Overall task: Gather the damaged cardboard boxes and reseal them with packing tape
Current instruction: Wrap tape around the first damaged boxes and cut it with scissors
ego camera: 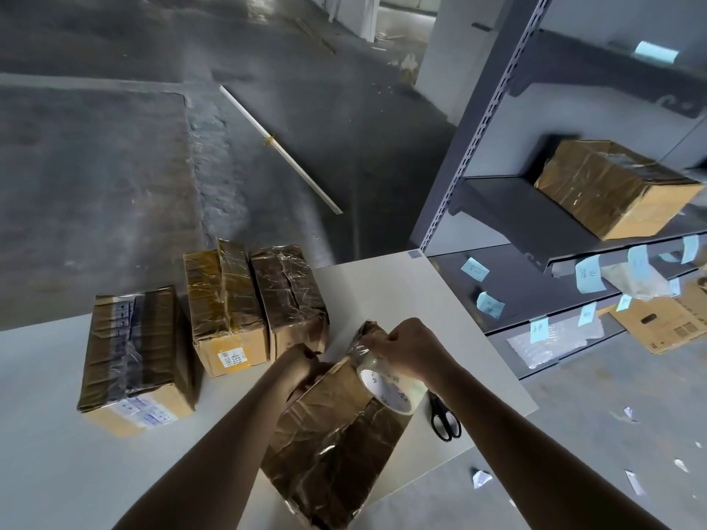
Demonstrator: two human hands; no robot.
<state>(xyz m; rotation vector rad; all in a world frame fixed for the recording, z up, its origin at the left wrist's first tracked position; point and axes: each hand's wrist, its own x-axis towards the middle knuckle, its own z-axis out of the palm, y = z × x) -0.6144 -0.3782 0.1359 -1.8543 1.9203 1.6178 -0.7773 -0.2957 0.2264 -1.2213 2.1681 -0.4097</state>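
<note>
A crumpled, tape-covered cardboard box lies on the white table right in front of me. My left hand grips the box's far left corner. My right hand holds a roll of clear packing tape on top of the box, fingers pinching the tape by the far end. Three more taped boxes stand on the table to the left: one with a white label, a yellow-taped one and a brown one next to it.
Black scissors lie on the table just right of the box. A grey metal shelf rack stands at the right with another taped box and blue notes. Paper scraps lie on the concrete floor.
</note>
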